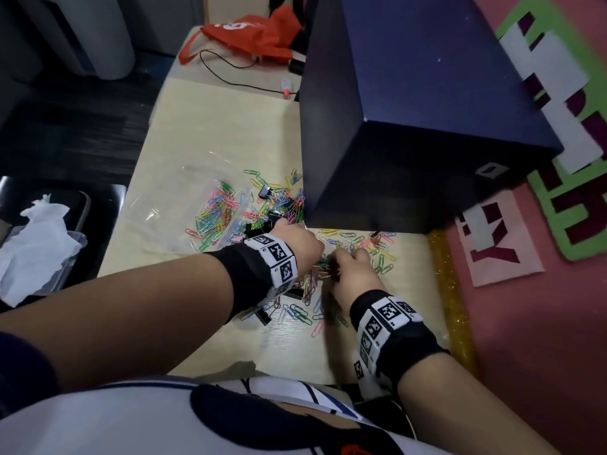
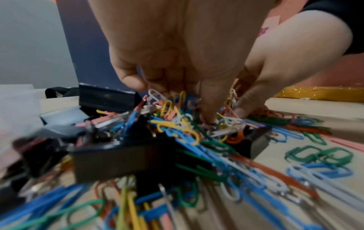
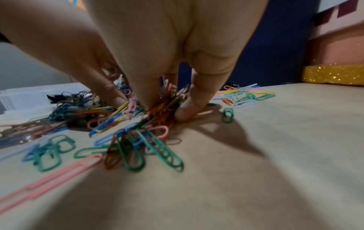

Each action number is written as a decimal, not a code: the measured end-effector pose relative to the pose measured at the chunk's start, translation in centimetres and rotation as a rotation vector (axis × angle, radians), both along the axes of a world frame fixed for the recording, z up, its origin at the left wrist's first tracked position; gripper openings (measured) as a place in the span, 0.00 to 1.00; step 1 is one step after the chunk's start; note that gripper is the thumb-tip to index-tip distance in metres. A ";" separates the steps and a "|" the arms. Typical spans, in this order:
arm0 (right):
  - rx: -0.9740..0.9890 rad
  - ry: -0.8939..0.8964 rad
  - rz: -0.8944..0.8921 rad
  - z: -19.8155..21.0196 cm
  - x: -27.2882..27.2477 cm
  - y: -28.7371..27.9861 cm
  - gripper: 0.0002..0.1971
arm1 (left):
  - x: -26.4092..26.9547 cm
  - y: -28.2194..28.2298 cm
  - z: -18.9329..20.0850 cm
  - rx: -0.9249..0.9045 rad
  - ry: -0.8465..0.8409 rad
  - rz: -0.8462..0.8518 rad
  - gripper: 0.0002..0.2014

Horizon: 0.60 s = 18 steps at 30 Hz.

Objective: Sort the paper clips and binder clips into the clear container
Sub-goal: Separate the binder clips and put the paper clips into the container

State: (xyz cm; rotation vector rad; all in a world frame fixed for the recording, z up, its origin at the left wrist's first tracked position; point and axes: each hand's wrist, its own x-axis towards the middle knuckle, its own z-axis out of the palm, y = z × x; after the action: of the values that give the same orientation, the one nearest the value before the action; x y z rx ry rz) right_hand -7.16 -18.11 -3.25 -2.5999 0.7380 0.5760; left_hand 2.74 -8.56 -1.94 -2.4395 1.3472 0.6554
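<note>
A pale wooden desk (image 1: 210, 133) runs along a pink wall, with a large dark blue box (image 1: 410, 103) standing on its right half and a red bag (image 1: 253, 37) at the far end. Coloured paper clips (image 1: 377, 247) are scattered across the near part of the desk, mixed with black binder clips (image 2: 122, 157), and more lie on an open clear plastic bag (image 1: 203, 205) to the left.

Your left hand (image 1: 295, 247) and right hand (image 1: 351, 274) meet over the middle of the pile, fingers pointing down. In the right wrist view your fingers (image 3: 195, 99) curl round a bunched tuft of paper clips and pinch it against the desk. Your left hand's fingers press down into the heap beside it; whether they grip anything I cannot tell.

You look to be at the gathering step: pulling clips together for a pick-up, with nearly everything still loose on the desk. A clear container (image 3: 25, 96) shows only as a pale edge at the far left of the right wrist view. The next move calls for a firm pinch and a level lift, since the clips tangle and drag neighbours, and binder clips must be kept apart from the bunch.
</note>
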 end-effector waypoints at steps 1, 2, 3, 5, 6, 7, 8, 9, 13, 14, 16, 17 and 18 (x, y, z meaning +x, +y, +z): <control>-0.014 -0.002 0.000 -0.1 0.2 -0.2 0.20 | 0.1 0.0 0.0 0.003 0.013 -0.005 0.16; -0.022 -0.004 0.001 -0.1 0.3 -0.4 0.20 | 0.1 0.2 0.0 -0.014 0.020 -0.008 0.14; -0.029 -0.005 0.003 -0.1 0.5 -0.6 0.20 | 0.2 0.4 0.0 -0.047 0.029 -0.003 0.12; -0.051 0.005 -0.008 0.0 0.9 -1.1 0.19 | 0.5 0.9 0.0 -0.148 0.062 0.037 0.10; -0.062 0.011 -0.026 0.1 1.3 -1.4 0.19 | 0.6 1.1 0.2 -0.204 0.084 0.065 0.10; -0.070 0.021 -0.048 0.2 1.6 -1.6 0.18 | 0.7 1.3 0.3 -0.258 0.106 0.094 0.10; -0.079 0.027 -0.066 0.5 2.0 -1.7 0.17 | 0.9 1.5 0.5 -0.306 0.127 0.125 0.12; -0.084 0.044 -0.077 0.8 2.5 -1.7 0.16 | 1.1 1.7 0.7 -0.353 0.142 0.158 0.13; -0.169 0.129 0.012 2.3 4.1 -1.0 0.12 | 2.0 3.1 2.0 -0.535 0.155 0.269 0.15; -0.181 0.136 0.035 2.6 4.5 -0.8 0.12 | 2.3 3.6 2.4 -0.574 0.156 0.297 0.15; -0.194 0.160 0.077 3.4 5.3 0.1 0.12 | 3.0 5.0 3.1 -0.646 0.167 0.378 0.16; -0.192 0.167 0.097 3.9 5.7 0.7 0.12 | 3.5 5.8 3.4 -0.678 0.171 0.429 0.16; -0.179 0.158 0.118 4.6 6.1 1.3 0.11 | 3.9 6.6 3.7 -0.707 0.176 0.484 0.16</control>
State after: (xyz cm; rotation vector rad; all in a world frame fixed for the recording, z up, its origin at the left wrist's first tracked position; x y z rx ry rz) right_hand -1.05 -16.83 1.32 -2.8020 0.7171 0.7917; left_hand 6.68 -1.94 1.73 -3.4140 1.1884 0.5690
